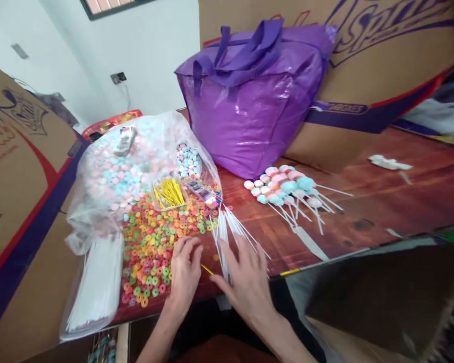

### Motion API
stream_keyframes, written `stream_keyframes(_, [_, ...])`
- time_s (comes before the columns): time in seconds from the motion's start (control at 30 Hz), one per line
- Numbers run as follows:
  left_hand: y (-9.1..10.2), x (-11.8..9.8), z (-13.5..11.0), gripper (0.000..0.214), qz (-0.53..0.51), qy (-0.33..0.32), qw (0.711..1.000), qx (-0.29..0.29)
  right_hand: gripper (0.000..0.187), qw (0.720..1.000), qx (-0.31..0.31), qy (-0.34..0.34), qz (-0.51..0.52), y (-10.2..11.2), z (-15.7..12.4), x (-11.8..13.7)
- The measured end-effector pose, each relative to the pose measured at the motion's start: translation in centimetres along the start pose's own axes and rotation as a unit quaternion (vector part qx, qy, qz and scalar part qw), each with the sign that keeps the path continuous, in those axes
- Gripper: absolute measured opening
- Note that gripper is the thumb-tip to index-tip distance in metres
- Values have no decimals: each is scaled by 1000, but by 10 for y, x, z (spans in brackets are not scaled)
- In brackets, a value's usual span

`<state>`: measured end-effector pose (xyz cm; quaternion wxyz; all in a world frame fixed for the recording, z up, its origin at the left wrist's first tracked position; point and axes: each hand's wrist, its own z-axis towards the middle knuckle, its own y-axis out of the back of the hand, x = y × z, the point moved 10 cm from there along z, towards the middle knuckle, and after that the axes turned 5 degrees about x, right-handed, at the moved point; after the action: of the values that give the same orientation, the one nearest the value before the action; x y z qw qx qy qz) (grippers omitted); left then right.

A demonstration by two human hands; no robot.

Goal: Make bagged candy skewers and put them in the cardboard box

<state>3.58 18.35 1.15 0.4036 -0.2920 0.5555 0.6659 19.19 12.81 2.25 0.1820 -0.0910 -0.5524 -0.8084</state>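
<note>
My left hand is at the right edge of a heap of colourful ring-shaped cereal pieces. Its fingers are curled together, and what they hold, if anything, is hidden. A thin yellow twist tie spans the gap between my hands, its right end at my right thumb. My right hand has its fingers spread over a fanned bunch of white sticks. To the right lies a pile of pink, blue and white marshmallow skewers.
A clear bag of marshmallows stands behind the rings, near a tray of yellow ties. White sticks fill a bag at left. A purple bag and cardboard boxes border the red-brown wooden table.
</note>
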Motion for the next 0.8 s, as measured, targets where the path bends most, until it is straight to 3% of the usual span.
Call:
stream_keyframes(0.07, [5,4,-1,16,2,6,1000,-12,47,998,27,26,-41,-22,12,15])
stream_keyframes(0.13, [9,5,-1,15,3,13,1000,-18,33,997,29,23,-74,-33,17,10])
stream_keyframes(0.2, [9,4,-2,15,-1,17,1000,-19,24,995,20,6,-97,-34,20,-9])
stream_keyframes(0.33, [-1,-1,2,18,-17,8,1000,-2,27,995,-18,-28,-92,-29,34,-58])
stream_keyframes(0.4, [-8,-1,4,19,-34,6,999,3,30,995,-58,-19,-76,-19,49,-66])
stream_keyframes(0.47, [-11,-1,4,19,-57,9,998,-5,31,995,-74,15,-67,-11,69,-53])
stream_keyframes(0.53, [-13,1,2,19,-80,14,997,-11,27,995,-48,43,-73,-14,94,-31])
stream_keyframes(0.63, [-16,4,2,16,-119,20,993,-2,22,992,-3,7,-127,-31,129,-15])
stream_keyframes(0.7, [-15,6,1,15,-143,27,989,3,24,988,19,16,-155,-45,142,-8])
stream_keyframes(0.8, [-12,9,1,14,-182,40,982,-2,28,990,3,19,-143,-53,147,-12])
